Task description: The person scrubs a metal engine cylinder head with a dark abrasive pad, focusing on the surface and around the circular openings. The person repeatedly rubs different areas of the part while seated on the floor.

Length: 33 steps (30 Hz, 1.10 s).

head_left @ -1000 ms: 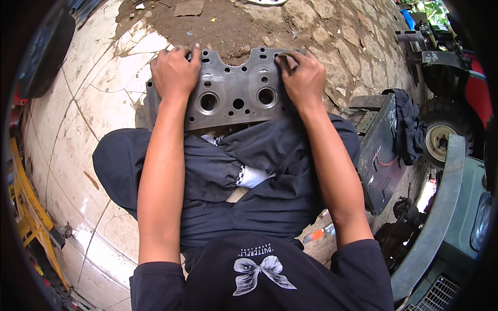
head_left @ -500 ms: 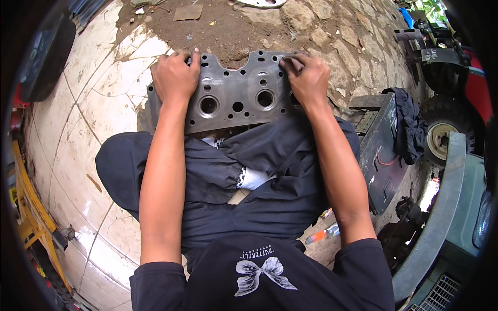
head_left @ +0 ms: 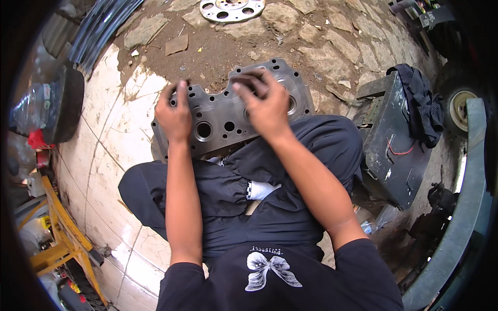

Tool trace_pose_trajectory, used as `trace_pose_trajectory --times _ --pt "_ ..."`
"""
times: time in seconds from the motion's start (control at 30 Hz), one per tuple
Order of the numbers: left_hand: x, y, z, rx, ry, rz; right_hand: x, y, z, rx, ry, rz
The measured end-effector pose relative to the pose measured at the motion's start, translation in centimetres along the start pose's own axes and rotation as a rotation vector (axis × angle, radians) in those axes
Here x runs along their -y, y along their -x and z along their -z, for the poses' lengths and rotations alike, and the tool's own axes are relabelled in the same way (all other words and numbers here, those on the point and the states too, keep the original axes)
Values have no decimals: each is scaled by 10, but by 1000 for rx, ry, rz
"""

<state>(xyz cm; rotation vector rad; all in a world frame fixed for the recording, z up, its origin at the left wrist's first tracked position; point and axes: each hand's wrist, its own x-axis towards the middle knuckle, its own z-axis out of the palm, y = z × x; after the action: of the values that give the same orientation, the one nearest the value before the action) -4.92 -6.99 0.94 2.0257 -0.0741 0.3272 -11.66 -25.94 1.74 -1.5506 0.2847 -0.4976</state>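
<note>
A grey metal engine cylinder head (head_left: 218,111), flat-faced with round valve seats and several bolt holes, lies in front of my crossed legs, tilted so its right end is farther away. Over its left end hovers my left hand (head_left: 175,114), thumb and fingers apart and slightly blurred. My right hand (head_left: 267,106) is above the middle of the face, hiding part of a valve seat. Its fingers are bent and smeared by motion, with the thumb apart from them. Nothing shows in either hand. Whether the fingertips touch the metal I cannot tell.
A round metal plate with holes (head_left: 232,11) lies on the dirt and stones ahead. To the right stands a dark metal box (head_left: 397,145) with a black cloth (head_left: 415,103) over it. A yellow frame (head_left: 65,243) is at left, below a black container (head_left: 67,103).
Both hands have released the cylinder head's far edge; the right moved inward over its face. The cylinder head now appears more tilted, its left end nearer me. The view has also shifted.
</note>
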Motion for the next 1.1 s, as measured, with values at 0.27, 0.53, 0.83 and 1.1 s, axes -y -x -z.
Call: trace_pose_trajectory --times 0.27,0.53,0.83,1.1 --pt "-23 59 -8 252 423 158 3 27 -27 158 322 293" --pt "-1 41 1 214 554 344 21 15 2 575 263 280" --pt "-40 22 -24 284 -192 -158 65 -111 111 115 679 57" --pt "-64 31 -105 222 -354 -308 -39 -116 67 19 836 -268"
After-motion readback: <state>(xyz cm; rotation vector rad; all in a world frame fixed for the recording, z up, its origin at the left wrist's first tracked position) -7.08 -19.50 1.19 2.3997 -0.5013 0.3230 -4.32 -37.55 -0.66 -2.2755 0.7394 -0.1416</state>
